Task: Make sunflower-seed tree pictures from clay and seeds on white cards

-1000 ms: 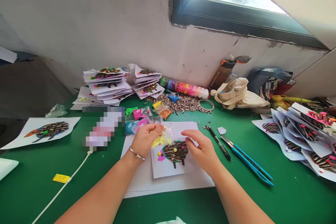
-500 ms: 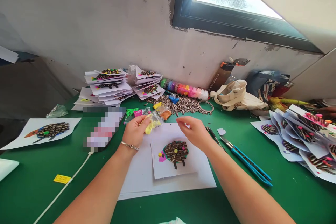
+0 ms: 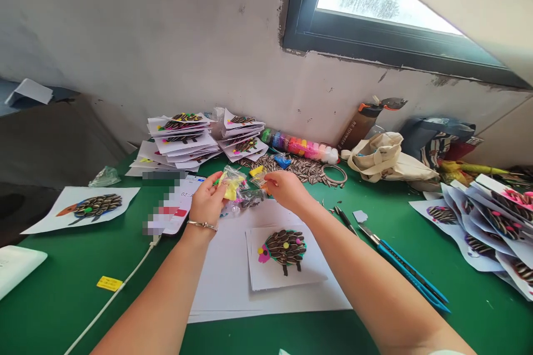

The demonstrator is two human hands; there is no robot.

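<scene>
My left hand (image 3: 209, 199), with a bracelet at the wrist, is closed on a small clear bag of yellow clay (image 3: 231, 186). The fingers of my right hand (image 3: 285, 188) are pinched at a packet of orange clay (image 3: 268, 189), which they partly cover. A dark packet (image 3: 252, 198) lies between the hands, and a yellow packet (image 3: 257, 171) is just beyond. Below them, a card with a hedgehog of seeds and clay (image 3: 286, 248) rests on larger white sheets (image 3: 225, 288). Its face is pink, and yellow and pink dots sit on its back.
Finished-looking cards are stacked at the back left (image 3: 183, 147) and right (image 3: 478, 222). Loose sunflower seeds (image 3: 303, 169) lie before a tube of coloured clay (image 3: 300, 145). A phone (image 3: 177, 208) is on the left; blue tweezers (image 3: 412, 272) and a pen (image 3: 345, 219) are on the right.
My right hand has moved forward and left, from above the sheets to the orange packet. My left hand still holds the yellow clay bag. The view has shifted slightly.
</scene>
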